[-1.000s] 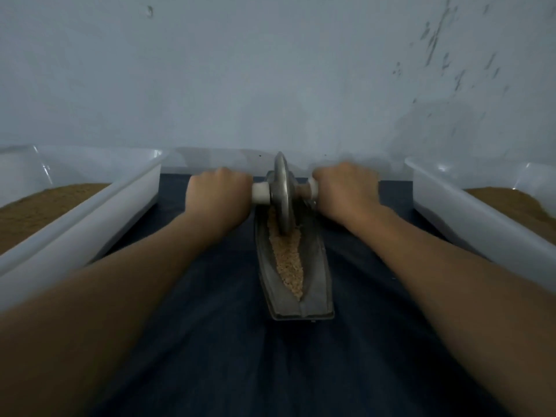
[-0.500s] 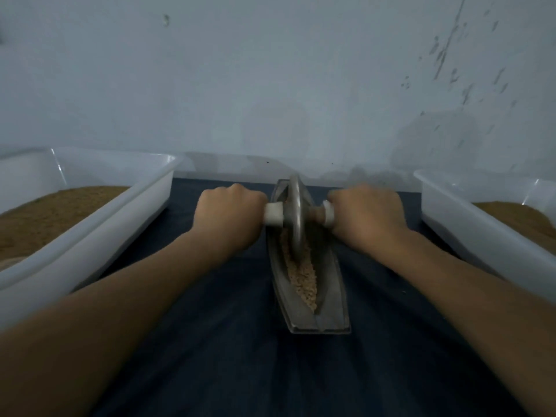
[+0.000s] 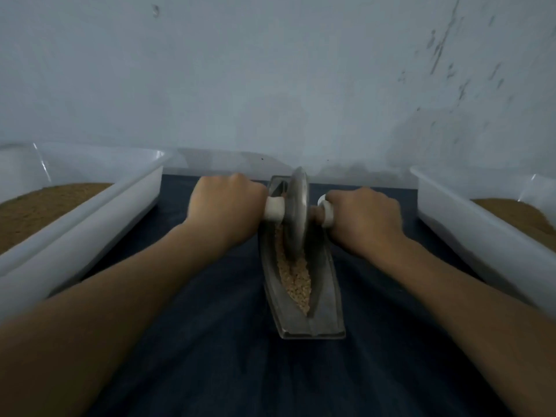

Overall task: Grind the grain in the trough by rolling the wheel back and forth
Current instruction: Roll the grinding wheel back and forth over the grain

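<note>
The metal wheel (image 3: 298,212) stands up on its thin edge in the groove of the gray trough (image 3: 326,284). It sits in the far half of the trough, close to the end by the back edge of the counter (image 3: 210,341). A white handle (image 3: 273,209) sticks out from each side of the wheel.

The left grip (image 3: 225,206) is just left of the wheel, with its fingers curled tight round the left handle. The right grip (image 3: 365,219) is just right of the wheel, and it is wrapped round the right handle in the same way. So the wheel is right between the two, with a short bit of white handle showing on each side. Both arms reach straight out over the counter.

The pale grain (image 3: 296,281) lies in the groove. It runs from under the wheel toward the near tip of the trough, in a long thin pile.

The trough lies in the middle of the counter, pointing from the back edge toward the person. A dark blue cloth covers the counter.

A white tub (image 3: 90,218) sits along the left edge of the counter, with brown powder (image 3: 36,206) in it. Another white tub (image 3: 469,224) sits along the right edge, and it holds brown powder (image 3: 517,212) too. Both tubs are well apart from the trough.

A pale wall (image 3: 270,70) with dark marks stands behind the back edge.
</note>
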